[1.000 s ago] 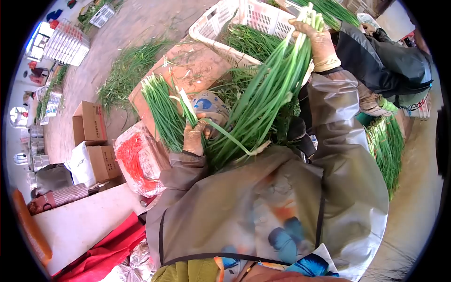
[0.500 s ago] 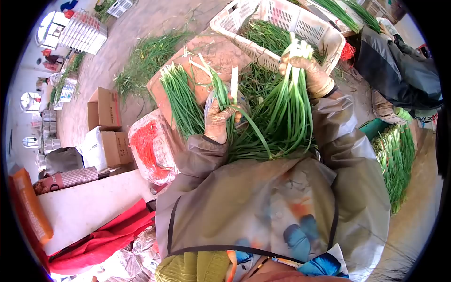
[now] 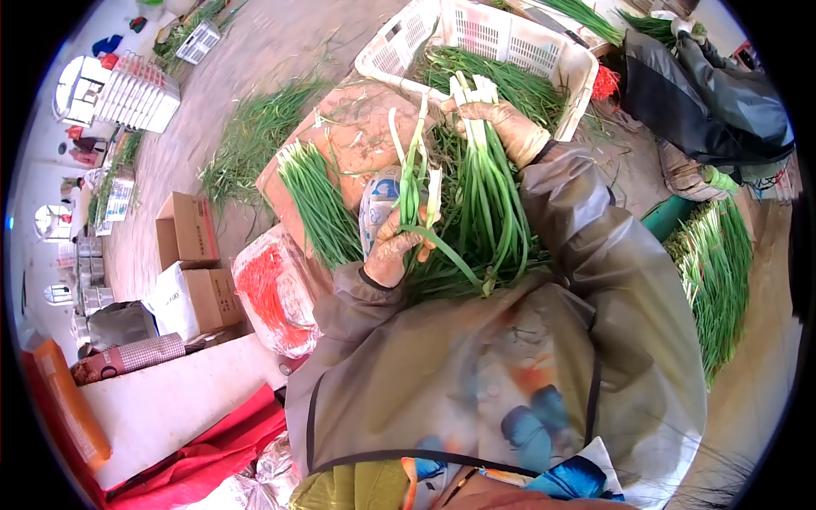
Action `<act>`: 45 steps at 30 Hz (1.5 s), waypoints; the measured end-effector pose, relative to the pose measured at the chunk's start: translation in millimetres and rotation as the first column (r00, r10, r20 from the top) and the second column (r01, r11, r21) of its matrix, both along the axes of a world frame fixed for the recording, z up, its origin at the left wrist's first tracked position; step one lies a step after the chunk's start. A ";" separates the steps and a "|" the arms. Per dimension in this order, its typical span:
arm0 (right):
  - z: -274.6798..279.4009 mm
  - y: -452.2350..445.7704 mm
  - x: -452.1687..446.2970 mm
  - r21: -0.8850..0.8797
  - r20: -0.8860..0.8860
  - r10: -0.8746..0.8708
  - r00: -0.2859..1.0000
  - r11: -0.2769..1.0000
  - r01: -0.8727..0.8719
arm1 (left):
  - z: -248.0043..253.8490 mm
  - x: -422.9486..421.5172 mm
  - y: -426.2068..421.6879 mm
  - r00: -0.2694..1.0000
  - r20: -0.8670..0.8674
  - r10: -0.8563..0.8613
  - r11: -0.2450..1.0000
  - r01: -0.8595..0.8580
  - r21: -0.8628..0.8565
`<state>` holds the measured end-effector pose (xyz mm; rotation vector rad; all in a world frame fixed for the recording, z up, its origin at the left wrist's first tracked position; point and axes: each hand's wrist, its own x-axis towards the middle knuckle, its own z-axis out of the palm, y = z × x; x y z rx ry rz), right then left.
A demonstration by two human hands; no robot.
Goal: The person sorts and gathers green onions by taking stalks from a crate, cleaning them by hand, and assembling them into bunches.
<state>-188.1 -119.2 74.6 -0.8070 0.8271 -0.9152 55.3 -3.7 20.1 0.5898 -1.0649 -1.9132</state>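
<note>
My right hand [image 3: 503,127], in a soiled glove, is closed around a thick bunch of scallion-like stalks [image 3: 490,200]. Their white ends point up and away, and the green leaves hang toward my lap. My left hand [image 3: 394,248], also gloved, grips a few loose scallion-like stalks [image 3: 414,174], pale ends up, with one long leaf bending to the right. Just left of that hand, a neat bundle of thin green stalks [image 3: 316,204] lies on a brown board [image 3: 361,106]. A printed white and blue object [image 3: 380,208] stands behind my left hand, partly hidden.
A white plastic crate [image 3: 518,38] holding greens stands ahead. Loose greens [image 3: 259,127] litter the floor. Red ties [image 3: 265,280] lie on a wrapped pack to the left, near cardboard boxes [image 3: 187,229]. At right are a co-worker's dark apron [image 3: 705,102] and stacked greens [image 3: 714,280].
My right hand has moved left with its bunch, closer to my left hand. The stalks in my left hand now stand up more and spread apart. The view has shifted slightly.
</note>
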 end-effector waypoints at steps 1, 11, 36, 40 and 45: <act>-3.9 -0.1 3.5 -0.028 0.043 -0.031 0.999 0.999 0.033 | 0.0 1.1 0.7 1.000 0.007 -0.004 1.000 0.004 0.005; 22.0 25.3 26.2 -0.172 -0.032 0.157 0.987 0.972 -0.160 | 5.9 -0.1 -2.9 0.991 -0.026 0.128 0.991 -0.127 0.048; -11.1 19.3 40.0 -0.043 0.097 0.408 0.908 0.913 -0.406 | 5.8 1.3 6.0 0.990 -0.071 0.118 0.990 -0.111 0.092; 8.5 24.3 33.8 -0.128 0.078 0.322 0.944 0.942 -0.310 | 5.7 7.5 2.2 0.994 0.002 0.108 0.992 -0.108 0.061; 17.9 30.6 23.2 -0.188 0.200 0.192 0.961 0.970 -0.154 | 1.7 16.8 0.5 0.998 0.018 0.053 0.998 -0.053 0.020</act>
